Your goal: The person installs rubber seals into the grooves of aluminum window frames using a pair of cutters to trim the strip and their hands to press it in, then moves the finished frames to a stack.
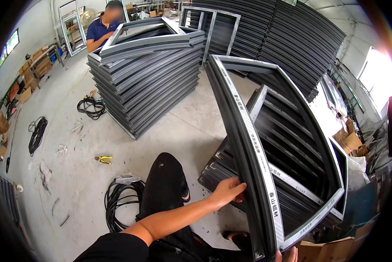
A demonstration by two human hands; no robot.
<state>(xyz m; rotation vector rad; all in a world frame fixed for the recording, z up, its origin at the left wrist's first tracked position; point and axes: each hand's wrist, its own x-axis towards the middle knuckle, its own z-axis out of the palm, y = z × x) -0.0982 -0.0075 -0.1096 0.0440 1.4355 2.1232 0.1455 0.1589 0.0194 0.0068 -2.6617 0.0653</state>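
Note:
A dark grey metal window frame (253,131) with white printed protective film along its front stands tilted in front of me. My left hand (228,192) is closed on the near side rail, with some fingers hidden behind its edge. At the frame's lower corner, my right hand (287,255) grips the bottom; only part of it shows at the picture's edge. Under and behind the held frame lies a stack of similar dark frames (222,165), partly covered by it. Another frame with a film-covered rail (258,102) shows through the opening.
A tall stack of frames (148,91) stands ahead, with a person (101,32) behind it. Yellow-handled pliers (103,160) and black cable coils (124,203) lie on the concrete floor. More dark frames (300,39) fill the back. Cardboard boxes (349,139) sit at the right.

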